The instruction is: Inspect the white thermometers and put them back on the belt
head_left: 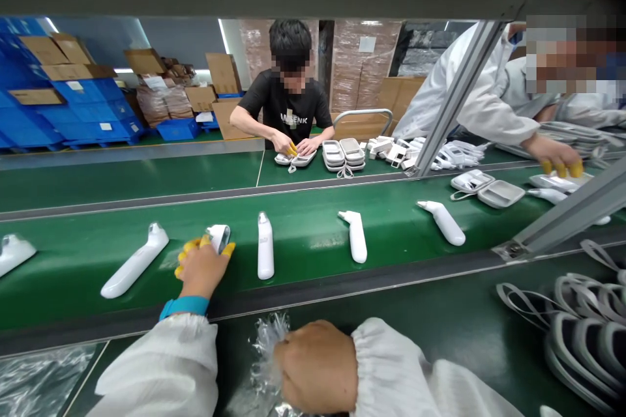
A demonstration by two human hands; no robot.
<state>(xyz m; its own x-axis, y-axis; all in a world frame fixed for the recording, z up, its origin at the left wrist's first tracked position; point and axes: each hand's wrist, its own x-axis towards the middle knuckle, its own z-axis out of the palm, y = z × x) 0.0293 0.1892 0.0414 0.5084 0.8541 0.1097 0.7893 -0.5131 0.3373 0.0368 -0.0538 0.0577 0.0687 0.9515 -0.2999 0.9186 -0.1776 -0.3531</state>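
Note:
My left hand, with yellow finger cots and a blue wristband, closes round a white ear thermometer on the green conveyor belt. Only its clear-capped head shows; the palm and fingers hide the rest. To its left lies another thermometer, and to its right an upright-lying one and an angled one. Nearer me, my right hand is a fist round crumpled clear plastic bags, above the dark green front surface.
Several grey zip cases with straps stand at the front right. A slanting metal post crosses the right side. Across the belt, a person in black handles an open case; another person's hand reaches over the belt. Plastic sheeting lies front left.

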